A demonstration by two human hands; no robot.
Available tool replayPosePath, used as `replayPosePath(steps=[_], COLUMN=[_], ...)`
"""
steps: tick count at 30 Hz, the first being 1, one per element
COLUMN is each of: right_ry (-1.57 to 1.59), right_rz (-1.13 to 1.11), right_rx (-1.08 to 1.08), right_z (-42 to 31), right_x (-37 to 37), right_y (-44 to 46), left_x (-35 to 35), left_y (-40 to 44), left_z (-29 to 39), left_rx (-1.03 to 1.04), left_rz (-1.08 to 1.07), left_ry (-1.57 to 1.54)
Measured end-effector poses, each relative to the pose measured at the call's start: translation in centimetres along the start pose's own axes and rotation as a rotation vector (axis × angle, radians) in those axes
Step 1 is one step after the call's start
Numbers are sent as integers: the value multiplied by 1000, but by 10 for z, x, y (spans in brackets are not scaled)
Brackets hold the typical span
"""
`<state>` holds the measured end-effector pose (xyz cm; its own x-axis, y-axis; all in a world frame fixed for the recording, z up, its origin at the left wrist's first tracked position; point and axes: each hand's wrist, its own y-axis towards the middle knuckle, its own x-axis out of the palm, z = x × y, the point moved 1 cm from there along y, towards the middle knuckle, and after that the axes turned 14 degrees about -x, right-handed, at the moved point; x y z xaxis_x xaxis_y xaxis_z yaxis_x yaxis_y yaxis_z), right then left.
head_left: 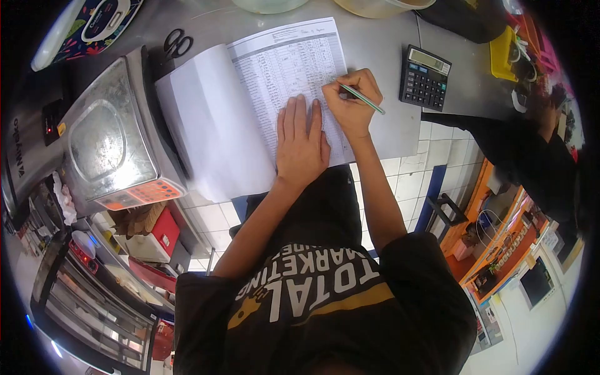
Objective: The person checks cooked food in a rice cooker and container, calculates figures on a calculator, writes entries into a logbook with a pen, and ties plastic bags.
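Observation:
A printed table sheet (281, 59) with handwritten entries lies on the metal table, its left-hand white pages (209, 125) folded open beside it. My left hand (302, 139) rests flat on the lower part of the sheet, fingers stretched out. In my right hand (353, 103) a green pen (369, 103) is gripped, with the hand on the sheet's right edge. The pen's tip is hidden by the fingers. To the right of that hand lies a black calculator (425, 76).
A weighing scale (109, 134) with a metal plate stands left of the papers. Black scissors (178, 44) lie above them. Bowls (381, 6) sit at the far edge. At the right, a person's dark sleeve (500, 140) reaches near a yellow container (502, 55).

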<state>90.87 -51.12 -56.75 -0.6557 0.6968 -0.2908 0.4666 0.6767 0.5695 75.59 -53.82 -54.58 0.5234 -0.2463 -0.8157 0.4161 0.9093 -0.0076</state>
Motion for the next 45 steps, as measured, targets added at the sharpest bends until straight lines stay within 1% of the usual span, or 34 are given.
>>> replayPosePath(steps=[7,16,20,29,32,34,40,45], right_ry=[-30,-25,-43,-57,-95,-46,-83,-83], right_rz=[-18,3,0,2,-37,2,-4,-13], right_rx=[-35,-10,-32,-8,-32,19,-2,6], right_z=[4,4,5,0,0,0,1,0], right_x=[-1,-1,-1,-2,-4,-4,-2,-3], right_y=[-3,-3,-3,-1,0,-1,-2,-1], left_x=[0,1,1,1,1,1,0,0], left_y=[0,-2,-2,-1,0,0,-1,0], left_z=[-1,-1,-2,-1,-1,-1,-2,-1], left_rx=[2,-13,-6,11,12,10,-3,19], left_rz=[5,-8,0,28,23,16,-9,29], left_ry=[-5,31,19,-11,-12,-10,12,-21])
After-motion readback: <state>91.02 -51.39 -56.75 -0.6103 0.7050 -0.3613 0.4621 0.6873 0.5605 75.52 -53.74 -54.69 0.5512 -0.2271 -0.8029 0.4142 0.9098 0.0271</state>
